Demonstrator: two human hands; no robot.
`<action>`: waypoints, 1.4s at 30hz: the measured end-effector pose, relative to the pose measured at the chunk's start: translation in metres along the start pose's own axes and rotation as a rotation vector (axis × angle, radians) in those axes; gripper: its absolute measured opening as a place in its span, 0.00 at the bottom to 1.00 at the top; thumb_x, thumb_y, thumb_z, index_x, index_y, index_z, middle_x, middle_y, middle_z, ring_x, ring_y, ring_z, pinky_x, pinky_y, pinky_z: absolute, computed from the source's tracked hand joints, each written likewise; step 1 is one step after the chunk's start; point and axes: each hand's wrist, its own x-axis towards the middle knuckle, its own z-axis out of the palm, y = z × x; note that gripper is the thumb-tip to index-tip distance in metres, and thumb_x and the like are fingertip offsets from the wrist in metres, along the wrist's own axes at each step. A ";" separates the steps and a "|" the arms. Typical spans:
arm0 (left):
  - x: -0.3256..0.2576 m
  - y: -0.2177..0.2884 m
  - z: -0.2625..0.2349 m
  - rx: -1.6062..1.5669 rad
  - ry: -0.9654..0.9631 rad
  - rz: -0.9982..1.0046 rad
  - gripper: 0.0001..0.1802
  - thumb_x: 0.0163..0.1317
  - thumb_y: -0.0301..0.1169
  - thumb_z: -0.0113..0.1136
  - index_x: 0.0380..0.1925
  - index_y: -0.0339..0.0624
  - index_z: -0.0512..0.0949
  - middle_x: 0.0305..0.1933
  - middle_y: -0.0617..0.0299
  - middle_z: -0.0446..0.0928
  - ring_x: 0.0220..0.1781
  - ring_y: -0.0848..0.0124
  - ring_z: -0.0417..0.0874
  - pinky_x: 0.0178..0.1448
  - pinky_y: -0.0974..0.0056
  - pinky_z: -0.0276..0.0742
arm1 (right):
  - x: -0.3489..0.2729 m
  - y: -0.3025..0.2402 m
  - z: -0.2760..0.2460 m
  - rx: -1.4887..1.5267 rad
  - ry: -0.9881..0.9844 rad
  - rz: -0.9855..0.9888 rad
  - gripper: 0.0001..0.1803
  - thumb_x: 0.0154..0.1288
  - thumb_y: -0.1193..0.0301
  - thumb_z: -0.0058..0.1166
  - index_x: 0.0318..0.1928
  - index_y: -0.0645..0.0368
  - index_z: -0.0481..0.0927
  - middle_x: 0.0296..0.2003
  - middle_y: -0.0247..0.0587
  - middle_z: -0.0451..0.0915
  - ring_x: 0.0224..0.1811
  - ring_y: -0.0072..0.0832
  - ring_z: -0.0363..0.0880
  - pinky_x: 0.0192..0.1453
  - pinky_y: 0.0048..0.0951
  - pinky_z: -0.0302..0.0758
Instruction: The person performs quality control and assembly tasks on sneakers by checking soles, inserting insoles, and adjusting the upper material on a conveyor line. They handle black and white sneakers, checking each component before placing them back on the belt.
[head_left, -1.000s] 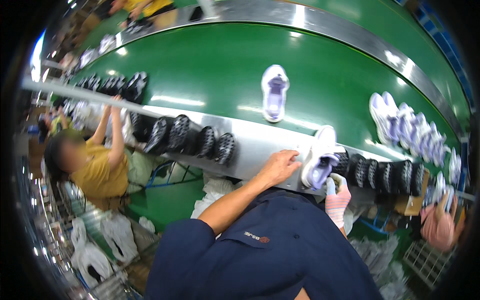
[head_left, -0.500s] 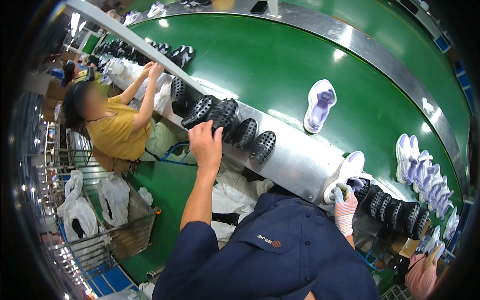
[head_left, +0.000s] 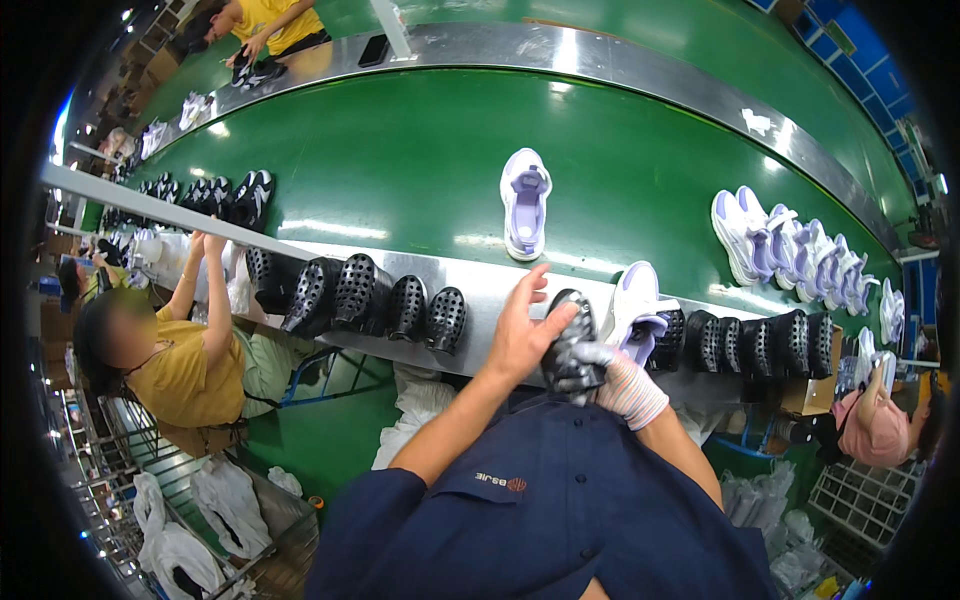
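A black perforated shoe form [head_left: 568, 330] stands on end at the near steel edge of the belt, held between both my hands. My bare left hand [head_left: 522, 335] lies against its left side with the fingers along it and the thumb lifted. Gripping its lower end from the right is my gloved right hand [head_left: 598, 375]. A white and lilac shoe [head_left: 632, 305] leans on the rail right beside the form. Another white and lilac shoe [head_left: 525, 203] lies alone on the green belt [head_left: 400, 150] beyond.
Rows of black shoe forms hang along the steel rail, one row to my left [head_left: 365, 295] and another to my right [head_left: 760, 340]. Several white shoes [head_left: 790, 245] crowd the belt's right. A person in yellow [head_left: 185, 360] works at left, one in pink [head_left: 875, 425] at right.
My left hand left the row of black forms at the left and came right, bringing one black form to my gloved right hand, which now grips it beside the white shoe.
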 end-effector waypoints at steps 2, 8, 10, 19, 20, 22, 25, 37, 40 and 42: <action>0.021 -0.023 0.006 -0.369 -0.322 -0.146 0.18 0.68 0.31 0.67 0.54 0.35 0.80 0.48 0.59 0.83 0.47 0.74 0.82 0.50 0.67 0.79 | 0.007 0.014 -0.005 -0.148 -0.014 0.036 0.25 0.68 0.53 0.63 0.52 0.63 0.83 0.35 0.41 0.86 0.30 0.31 0.86 0.33 0.38 0.84; 0.046 -0.054 0.026 -0.140 0.025 -0.205 0.05 0.66 0.25 0.64 0.40 0.37 0.83 0.33 0.67 0.81 0.35 0.79 0.78 0.40 0.71 0.74 | -0.008 0.000 0.016 -1.707 0.643 -0.473 0.37 0.65 0.39 0.60 0.46 0.67 0.81 0.33 0.60 0.86 0.38 0.55 0.87 0.44 0.50 0.81; 0.053 -0.045 0.033 -0.135 -0.007 -0.237 0.06 0.65 0.26 0.65 0.40 0.37 0.83 0.35 0.66 0.81 0.36 0.79 0.78 0.40 0.70 0.75 | -0.002 -0.005 0.011 -1.698 0.688 -0.428 0.35 0.64 0.43 0.63 0.44 0.68 0.81 0.31 0.62 0.85 0.36 0.56 0.86 0.42 0.48 0.81; 0.115 -0.055 0.003 1.137 0.159 0.074 0.23 0.59 0.37 0.70 0.54 0.40 0.82 0.47 0.40 0.78 0.54 0.44 0.76 0.54 0.45 0.78 | -0.009 -0.036 -0.026 -1.318 0.705 -0.558 0.31 0.65 0.49 0.64 0.42 0.71 0.83 0.31 0.67 0.83 0.38 0.55 0.86 0.45 0.47 0.80; 0.124 -0.070 -0.009 1.168 0.092 0.112 0.22 0.59 0.36 0.70 0.52 0.40 0.83 0.49 0.40 0.78 0.54 0.44 0.76 0.55 0.45 0.78 | -0.009 -0.037 -0.029 -1.251 0.669 -0.576 0.31 0.65 0.48 0.64 0.44 0.71 0.83 0.32 0.67 0.84 0.39 0.55 0.86 0.46 0.46 0.80; 0.136 -0.092 -0.026 1.222 -0.047 0.190 0.19 0.59 0.36 0.70 0.48 0.40 0.85 0.52 0.38 0.78 0.54 0.44 0.77 0.56 0.46 0.77 | -0.014 -0.047 -0.011 -1.269 0.602 -0.559 0.30 0.67 0.49 0.62 0.47 0.70 0.84 0.35 0.65 0.85 0.41 0.53 0.86 0.47 0.44 0.79; 0.096 -0.059 0.007 1.244 -0.035 0.362 0.14 0.55 0.31 0.70 0.41 0.36 0.86 0.41 0.46 0.78 0.50 0.48 0.79 0.46 0.46 0.79 | -0.011 -0.056 -0.016 -1.243 0.540 -0.524 0.27 0.70 0.52 0.59 0.46 0.69 0.85 0.35 0.62 0.86 0.39 0.47 0.86 0.48 0.40 0.79; -0.007 -0.058 0.000 0.828 -0.086 -0.013 0.15 0.58 0.38 0.69 0.35 0.37 0.83 0.37 0.43 0.82 0.42 0.47 0.84 0.47 0.46 0.80 | -0.001 -0.054 -0.056 -1.784 0.281 -0.174 0.28 0.68 0.51 0.59 0.33 0.70 0.85 0.26 0.63 0.82 0.33 0.55 0.85 0.41 0.47 0.80; 0.033 -0.059 0.013 0.883 0.076 0.352 0.12 0.57 0.32 0.69 0.34 0.33 0.82 0.39 0.41 0.82 0.51 0.45 0.81 0.56 0.48 0.78 | -0.001 -0.043 -0.028 -1.859 0.444 -0.190 0.27 0.67 0.51 0.57 0.36 0.69 0.86 0.31 0.63 0.85 0.38 0.54 0.87 0.46 0.47 0.82; 0.058 -0.077 0.009 0.881 -0.105 0.365 0.14 0.57 0.30 0.69 0.38 0.30 0.82 0.44 0.40 0.82 0.54 0.45 0.81 0.60 0.48 0.78 | -0.001 -0.035 -0.020 -1.901 0.479 -0.261 0.25 0.68 0.53 0.59 0.33 0.68 0.85 0.28 0.62 0.84 0.34 0.54 0.87 0.41 0.47 0.81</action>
